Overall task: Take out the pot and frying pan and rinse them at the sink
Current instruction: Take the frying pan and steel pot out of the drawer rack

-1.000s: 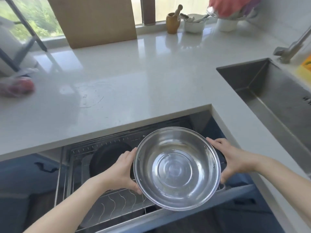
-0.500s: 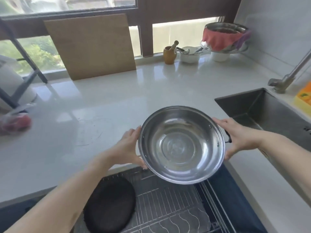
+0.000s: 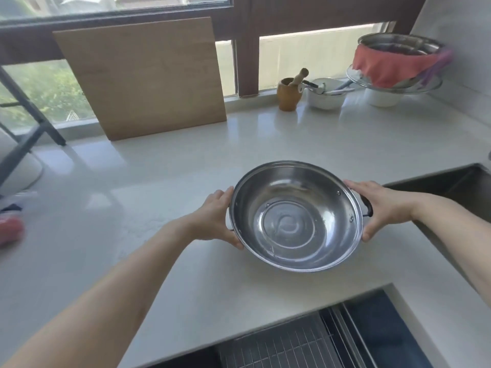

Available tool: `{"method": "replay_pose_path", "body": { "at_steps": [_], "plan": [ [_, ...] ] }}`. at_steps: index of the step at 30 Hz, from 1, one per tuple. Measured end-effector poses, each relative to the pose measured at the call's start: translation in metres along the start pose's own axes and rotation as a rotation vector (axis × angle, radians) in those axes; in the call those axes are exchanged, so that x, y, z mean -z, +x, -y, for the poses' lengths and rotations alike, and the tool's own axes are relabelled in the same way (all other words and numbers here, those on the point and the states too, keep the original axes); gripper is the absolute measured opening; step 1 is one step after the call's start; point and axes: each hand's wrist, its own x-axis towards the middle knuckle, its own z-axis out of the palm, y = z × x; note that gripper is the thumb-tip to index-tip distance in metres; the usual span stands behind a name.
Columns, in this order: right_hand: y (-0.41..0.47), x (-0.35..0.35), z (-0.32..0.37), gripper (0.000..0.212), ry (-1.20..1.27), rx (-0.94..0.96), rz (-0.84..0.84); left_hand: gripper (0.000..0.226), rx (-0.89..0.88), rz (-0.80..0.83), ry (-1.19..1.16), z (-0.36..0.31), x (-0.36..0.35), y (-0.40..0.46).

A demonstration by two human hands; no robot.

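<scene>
Head view: both hands (image 3: pixel 216 217) (image 3: pixel 382 205) grip pot (image 3: pixel 295 216) over counter (image 3: pixel 186 181)

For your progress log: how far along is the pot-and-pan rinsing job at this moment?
Done: the pot is out of the drawer rack. In hand: left hand and right hand hold it over the counter. Left: reach the sink, rinse it, fetch the pan, not in view.

A pale, glossy table (image 3: pixel 164 187) runs under a brown-framed window (image 3: pixel 247 46) — daylight and green foliage show through the glass. A wooden board (image 3: pixel 143 75) leans against the frame. White tiled wall (image 3: pixel 457 30) stands at the right — daylight glints off the tabletop.
</scene>
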Motion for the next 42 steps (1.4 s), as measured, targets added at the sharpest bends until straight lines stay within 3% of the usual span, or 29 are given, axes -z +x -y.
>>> {"method": "replay_pose_path", "body": {
  "at_steps": [5, 8, 13, 17, 21, 24, 27, 30, 35, 42],
  "plan": [
    [0.013, 0.001, -0.004, 0.162, 0.001, 0.034, -0.028, 0.110, 0.015, -0.001, 0.025, 0.004, 0.009, 0.007],
    [0.005, -0.003, 0.000, 0.156, 0.015, 0.067, -0.095, 0.129, 0.038, -0.064, 0.045, 0.008, 0.006, -0.002],
    [-0.041, -0.036, -0.001, 0.124, 0.032, 0.094, -0.429, 0.119, 0.065, -0.394, -0.020, 0.014, -0.006, -0.065],
    [-0.105, -0.091, 0.021, 0.093, 0.326, 0.207, -0.619, 0.103, 0.062, -0.589, -0.111, 0.020, -0.038, -0.159],
    [-0.159, -0.166, 0.053, 0.085, 0.341, 0.304, -0.458, 0.087, 0.158, -0.644, -0.138, 0.020, -0.101, -0.269],
    [-0.172, -0.231, 0.071, 0.094, 0.272, 0.336, -0.228, 0.082, 0.313, -0.535, -0.161, 0.032, -0.156, -0.334],
    [-0.162, -0.285, 0.093, 0.101, 0.160, 0.372, -0.042, 0.092, 0.425, -0.379, -0.095, 0.056, -0.202, -0.371],
    [-0.133, -0.327, 0.117, 0.109, 0.078, 0.366, 0.064, 0.106, 0.589, -0.247, -0.032, 0.087, -0.238, -0.385],
    [-0.058, -0.384, 0.148, 0.121, 0.029, 0.295, 0.148, 0.129, 0.846, -0.178, -0.013, 0.140, -0.281, -0.382],
    [0.016, -0.436, 0.174, 0.136, 0.084, 0.345, 0.269, 0.149, 0.873, -0.129, -0.088, 0.190, -0.311, -0.361]
  ]
}}
